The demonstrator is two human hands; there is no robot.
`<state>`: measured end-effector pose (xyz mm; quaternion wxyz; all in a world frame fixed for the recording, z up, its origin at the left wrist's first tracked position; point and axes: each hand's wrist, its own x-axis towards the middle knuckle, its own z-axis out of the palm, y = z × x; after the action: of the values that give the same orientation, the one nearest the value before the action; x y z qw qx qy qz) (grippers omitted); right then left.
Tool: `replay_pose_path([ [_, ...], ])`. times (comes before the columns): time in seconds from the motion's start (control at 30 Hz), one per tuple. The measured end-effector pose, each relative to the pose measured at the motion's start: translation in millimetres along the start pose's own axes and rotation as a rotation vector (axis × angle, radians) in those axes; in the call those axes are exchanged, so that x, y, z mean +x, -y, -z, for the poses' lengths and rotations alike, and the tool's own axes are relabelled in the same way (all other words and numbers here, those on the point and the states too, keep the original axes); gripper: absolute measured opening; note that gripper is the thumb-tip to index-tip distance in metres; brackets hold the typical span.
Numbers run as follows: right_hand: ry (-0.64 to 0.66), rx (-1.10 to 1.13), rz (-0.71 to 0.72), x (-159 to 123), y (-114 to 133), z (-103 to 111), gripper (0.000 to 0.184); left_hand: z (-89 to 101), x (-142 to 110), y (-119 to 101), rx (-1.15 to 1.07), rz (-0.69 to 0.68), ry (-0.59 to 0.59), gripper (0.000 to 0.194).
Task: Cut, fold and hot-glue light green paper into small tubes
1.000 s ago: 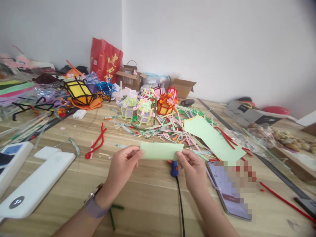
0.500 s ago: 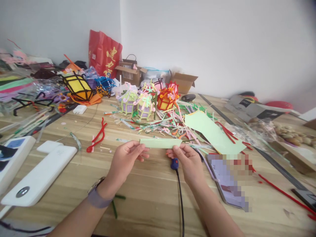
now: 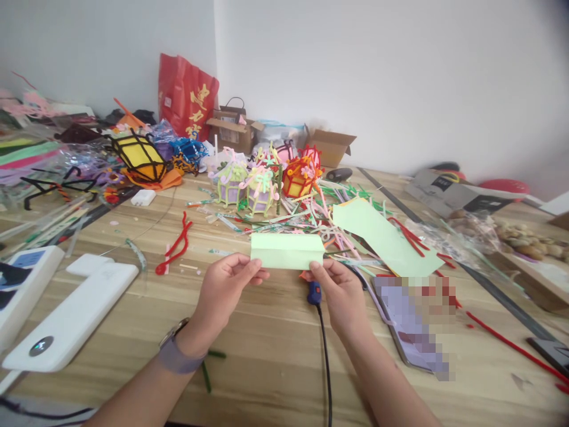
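I hold a small pale green paper rectangle (image 3: pixel 287 251) up over the wooden table (image 3: pixel 267 356). My left hand (image 3: pixel 226 284) pinches its lower left corner, and my right hand (image 3: pixel 340 293) pinches its lower right corner. Both hands are closed on the paper. A watch with a grey strap sits on my left wrist. Under my right hand lies a blue-tipped tool with a black cable (image 3: pixel 326 367). A larger pale green sheet (image 3: pixel 382 237) lies to the right behind the hands.
Small pipe-cleaner lanterns (image 3: pixel 262 184) and scattered pipe cleaners fill the table's middle. A phone (image 3: pixel 413 323) lies to the right, white devices (image 3: pixel 66 320) to the left. A red bag (image 3: pixel 186 98), cardboard boxes, a yellow lantern (image 3: pixel 140 157) and a long ruler (image 3: pixel 489 290) stand around.
The paper rectangle lay tilted nearly edge-on half a second ago; now its face is turned up toward me again. My hands stayed in nearly the same place.
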<state>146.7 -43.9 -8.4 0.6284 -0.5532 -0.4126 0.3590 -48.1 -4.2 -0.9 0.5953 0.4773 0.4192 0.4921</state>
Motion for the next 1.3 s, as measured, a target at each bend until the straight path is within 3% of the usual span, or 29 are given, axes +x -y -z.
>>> replay_pose_path([
  [0.6, -0.072, 0.050, -0.002, -4.9, 3.5, -5.9, 0.040, -3.2, -3.4, 1.1, -0.031, 0.027, 0.015, 0.029],
  [0.97, -0.024, 0.029, -0.011, -4.5, -0.3, -2.4, 0.037, -1.0, -1.0, 2.2, -0.030, 0.013, -0.010, 0.029],
  [1.17, -0.012, 0.053, -0.010, -4.8, 0.5, -3.3, 0.036, -0.2, -0.9, 1.3, -0.012, 0.008, 0.106, 0.028],
  [1.3, -0.016, 0.030, 0.006, -5.7, 0.0, -4.9, 0.036, -1.7, -0.9, 1.3, -0.021, 0.049, 0.052, 0.031],
])
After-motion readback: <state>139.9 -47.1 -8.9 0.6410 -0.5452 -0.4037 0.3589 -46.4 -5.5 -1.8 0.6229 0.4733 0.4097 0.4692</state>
